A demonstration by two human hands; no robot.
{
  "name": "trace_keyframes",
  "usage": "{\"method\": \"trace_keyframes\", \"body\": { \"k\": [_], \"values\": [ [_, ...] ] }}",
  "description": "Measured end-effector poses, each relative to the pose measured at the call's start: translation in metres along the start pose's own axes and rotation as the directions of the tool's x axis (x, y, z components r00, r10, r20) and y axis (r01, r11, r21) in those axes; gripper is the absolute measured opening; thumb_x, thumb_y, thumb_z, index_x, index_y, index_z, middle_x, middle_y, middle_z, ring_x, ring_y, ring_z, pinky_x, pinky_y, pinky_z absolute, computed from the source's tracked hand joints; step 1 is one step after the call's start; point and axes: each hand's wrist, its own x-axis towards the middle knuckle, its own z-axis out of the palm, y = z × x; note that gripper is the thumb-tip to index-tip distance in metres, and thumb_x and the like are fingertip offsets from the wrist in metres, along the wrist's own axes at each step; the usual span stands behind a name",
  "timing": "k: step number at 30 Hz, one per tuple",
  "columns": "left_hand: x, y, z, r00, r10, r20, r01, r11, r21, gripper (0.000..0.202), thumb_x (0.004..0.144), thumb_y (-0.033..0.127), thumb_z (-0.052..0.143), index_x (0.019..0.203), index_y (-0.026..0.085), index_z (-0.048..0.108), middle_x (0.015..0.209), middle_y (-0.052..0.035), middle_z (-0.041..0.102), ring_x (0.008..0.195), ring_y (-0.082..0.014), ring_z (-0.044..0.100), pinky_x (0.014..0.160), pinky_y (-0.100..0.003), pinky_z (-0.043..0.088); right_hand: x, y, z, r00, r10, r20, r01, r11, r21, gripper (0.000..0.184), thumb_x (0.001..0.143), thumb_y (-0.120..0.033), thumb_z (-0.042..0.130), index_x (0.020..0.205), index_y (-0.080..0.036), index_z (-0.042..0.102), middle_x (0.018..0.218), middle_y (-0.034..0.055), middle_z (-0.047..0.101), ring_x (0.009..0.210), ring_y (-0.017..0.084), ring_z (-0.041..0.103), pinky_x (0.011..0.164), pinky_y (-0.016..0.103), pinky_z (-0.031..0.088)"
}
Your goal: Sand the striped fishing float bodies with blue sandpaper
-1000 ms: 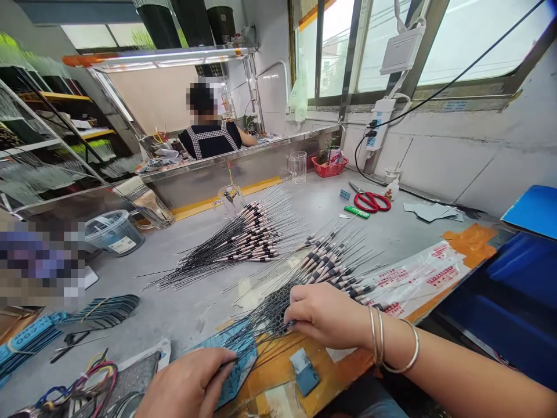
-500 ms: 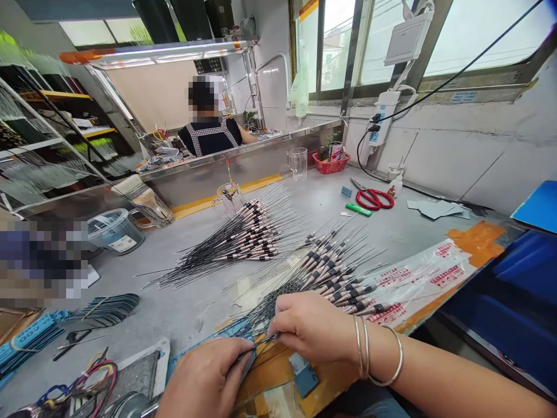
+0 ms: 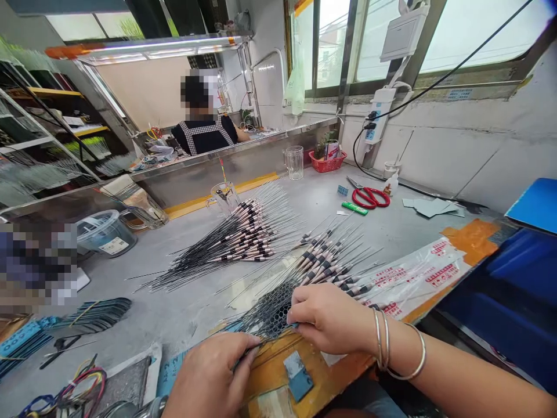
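My left hand [image 3: 213, 371] is closed at the table's front edge, thumb and forefinger pinching the dark thin stem of a fishing float. To its right, my right hand [image 3: 326, 319] is closed in a pinch, and a scrap of blue sheet, like sandpaper, shows at its fingertips. Its wrist wears several metal bangles. Under and behind the hands lies a pile of fishing floats [image 3: 319, 258] with pale and black banded bodies. A second pile of floats [image 3: 248, 232] lies farther back. Two small blue-grey scraps [image 3: 300, 386] rest on the orange-taped edge.
Red-handled scissors [image 3: 369, 197], a green packet [image 3: 354, 208] and a red basket [image 3: 327, 162] stand at the back right. At left are a clear bucket [image 3: 107, 232], banded dark strips [image 3: 93, 316] and coloured wires [image 3: 82, 383]. A person [image 3: 204, 130] sits beyond the partition.
My right hand has moved right, away from my left hand, which keeps its pinch. The gap between the hands is wider. The view has shifted slightly.
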Motion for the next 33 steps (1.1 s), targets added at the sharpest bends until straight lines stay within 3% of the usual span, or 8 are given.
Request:
{"method": "trace_keyframes", "body": {
  "k": [4, 10, 17, 24, 29, 33],
  "values": [
    [0.003, 0.002, 0.004, 1.000, 0.007, -0.011, -0.007, 1.000, -0.019, 0.019, 0.087, 0.023, 0.050, 0.088, 0.030, 0.068, 0.078, 0.0071, 0.075, 0.069, -0.0159, 0.073, 0.060, -0.027, 0.058, 0.000, -0.001, 0.001, 1.000, 0.001, -0.014, -0.001, 1.000, 0.006, 0.014, 0.085, -0.025, 0.053, 0.076, -0.019, 0.062, 0.081, 0.0010, 0.059, 0.072, 0.014, 0.054, 0.057, 0.026, 0.031],
    [0.010, 0.010, 0.010, 1.000, -0.013, 0.002, 0.013, 0.998, -0.068, 0.018, 0.086, 0.022, 0.052, 0.089, 0.030, 0.068, 0.080, 0.0069, 0.075, 0.070, -0.0168, 0.072, 0.061, -0.030, 0.058, 0.000, -0.001, 0.004, 0.997, -0.033, -0.063, 0.040, 0.993, 0.115, 0.015, 0.088, -0.023, 0.052, 0.087, -0.021, 0.066, 0.082, 0.0006, 0.060, 0.076, 0.013, 0.055, 0.061, 0.024, 0.034],
    [0.019, 0.014, 0.017, 0.999, -0.022, 0.032, 0.027, 0.987, -0.156, 0.018, 0.087, 0.021, 0.054, 0.092, 0.031, 0.067, 0.084, 0.0080, 0.076, 0.075, -0.0142, 0.072, 0.065, -0.025, 0.057, -0.004, 0.004, 0.002, 1.000, -0.001, -0.021, 0.002, 0.999, 0.040, 0.010, 0.084, -0.022, 0.055, 0.079, -0.019, 0.062, 0.081, 0.0016, 0.059, 0.073, 0.014, 0.055, 0.058, 0.025, 0.032],
    [0.023, 0.015, 0.026, 0.997, -0.016, 0.081, 0.037, 0.964, -0.263, 0.020, 0.090, 0.023, 0.054, 0.101, 0.034, 0.066, 0.092, 0.0095, 0.076, 0.080, -0.0110, 0.072, 0.069, -0.020, 0.055, -0.012, 0.009, 0.000, 0.995, -0.012, -0.100, 0.032, 0.979, 0.203, 0.015, 0.086, -0.021, 0.055, 0.092, -0.019, 0.068, 0.083, 0.0018, 0.060, 0.079, 0.013, 0.057, 0.065, 0.023, 0.037],
    [0.026, 0.019, 0.027, 0.998, -0.016, 0.061, 0.032, 0.962, -0.270, 0.017, 0.091, 0.025, 0.054, 0.099, 0.033, 0.066, 0.089, 0.0087, 0.076, 0.078, -0.0113, 0.072, 0.068, -0.020, 0.055, -0.016, 0.012, 0.002, 0.997, 0.026, -0.077, -0.015, 0.990, 0.144, 0.010, 0.079, -0.019, 0.059, 0.085, -0.019, 0.067, 0.083, 0.0019, 0.059, 0.074, 0.014, 0.055, 0.061, 0.024, 0.035],
    [0.028, 0.019, 0.029, 0.998, 0.007, 0.056, 0.008, 0.965, -0.262, 0.018, 0.091, 0.023, 0.053, 0.099, 0.032, 0.066, 0.090, 0.0078, 0.076, 0.079, -0.0120, 0.072, 0.069, -0.021, 0.055, -0.019, 0.014, 0.001, 0.994, 0.032, -0.109, -0.010, 0.980, 0.199, 0.014, 0.080, -0.020, 0.058, 0.090, -0.020, 0.067, 0.084, 0.0021, 0.059, 0.076, 0.014, 0.056, 0.063, 0.024, 0.037]
  ]
}}
